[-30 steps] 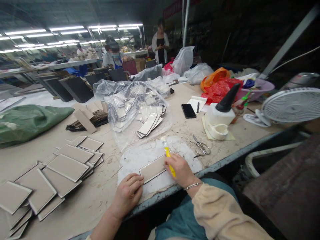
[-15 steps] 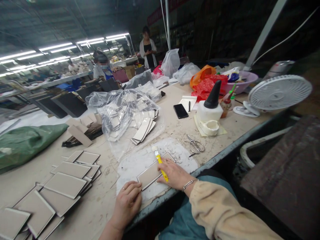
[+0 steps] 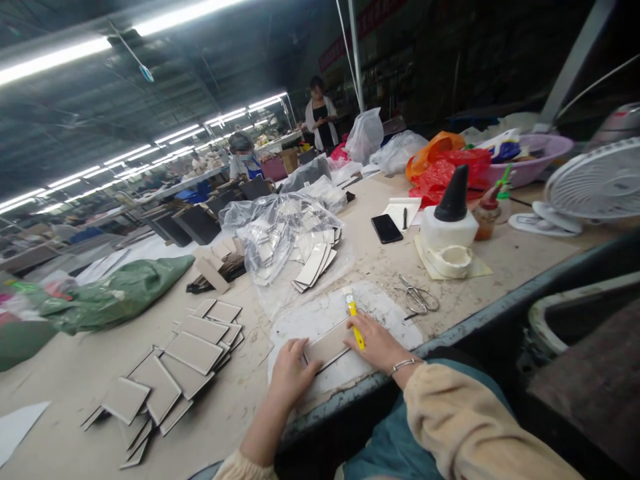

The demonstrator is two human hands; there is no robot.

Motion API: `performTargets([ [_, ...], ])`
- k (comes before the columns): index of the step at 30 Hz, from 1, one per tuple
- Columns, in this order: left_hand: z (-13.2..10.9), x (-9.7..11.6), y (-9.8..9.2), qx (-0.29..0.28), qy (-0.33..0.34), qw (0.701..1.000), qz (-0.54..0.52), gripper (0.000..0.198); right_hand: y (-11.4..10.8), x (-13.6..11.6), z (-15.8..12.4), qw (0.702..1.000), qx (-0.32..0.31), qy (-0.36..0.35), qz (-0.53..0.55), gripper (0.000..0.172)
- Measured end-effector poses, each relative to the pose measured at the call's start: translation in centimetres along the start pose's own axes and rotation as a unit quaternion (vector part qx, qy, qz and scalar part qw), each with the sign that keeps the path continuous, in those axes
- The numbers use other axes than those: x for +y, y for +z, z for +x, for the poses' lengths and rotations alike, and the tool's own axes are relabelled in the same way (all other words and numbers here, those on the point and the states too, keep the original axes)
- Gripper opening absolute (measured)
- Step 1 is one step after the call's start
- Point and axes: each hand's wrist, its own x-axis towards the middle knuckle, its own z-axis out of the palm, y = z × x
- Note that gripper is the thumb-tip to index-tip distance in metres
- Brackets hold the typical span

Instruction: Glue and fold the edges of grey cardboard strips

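A beige rectangular panel (image 3: 327, 345) with a dark edge lies on a white sheet (image 3: 285, 327) at the table's front. Its left end sits between the thumb and fingers of my left hand (image 3: 291, 370). My right hand (image 3: 375, 341) has a yellow-handled paintbrush (image 3: 353, 309) tucked in its fingers, bristles pointing away from me. That hand also rests at the panel's right end, covering it. Left of the sheet, several similar panels (image 3: 194, 352) lie in an overlapping pile.
Scissors (image 3: 420, 299), a phone (image 3: 387, 228), a white bottle with black cone (image 3: 447, 230) and a tape roll (image 3: 456, 261) stand right. A clear bag (image 3: 260, 257) of small pieces lies beyond the sheet. A fan (image 3: 597, 180) stands far right. Two people are in the background.
My left hand has spread its thumb and fingers around the panel's left end. The right hand still holds the brush. The whole view has swung left.
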Motion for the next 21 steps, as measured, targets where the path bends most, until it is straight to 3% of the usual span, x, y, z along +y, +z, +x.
performTargets([
  [5,2.4,1.5,-0.5,-0.172,-0.133,0.975,0.051,0.057,-0.2,0.5,0.4,0.996,0.091,-0.001,0.011,0.011],
  [8,2.7,1.7,-0.8,-0.207,-0.158,0.965,0.009,0.039,-0.5,0.9,0.6,0.991,0.132,0.019,0.011,0.007],
  [10,2.2,1.4,-0.7,-0.207,-0.172,0.96,-0.08,0.031,-0.7,1.0,0.6,0.988,0.152,0.026,0.015,0.006],
  [14,0.3,1.2,-0.4,-0.169,-0.222,0.925,-0.257,0.038,-1.1,0.7,0.5,0.984,0.17,0.031,0.038,0.002],
  [21,-1.9,2.7,-0.9,-0.112,-0.231,0.89,-0.376,0.04,-1.9,-0.2,0.5,0.984,0.159,0.027,0.07,0.018],
])
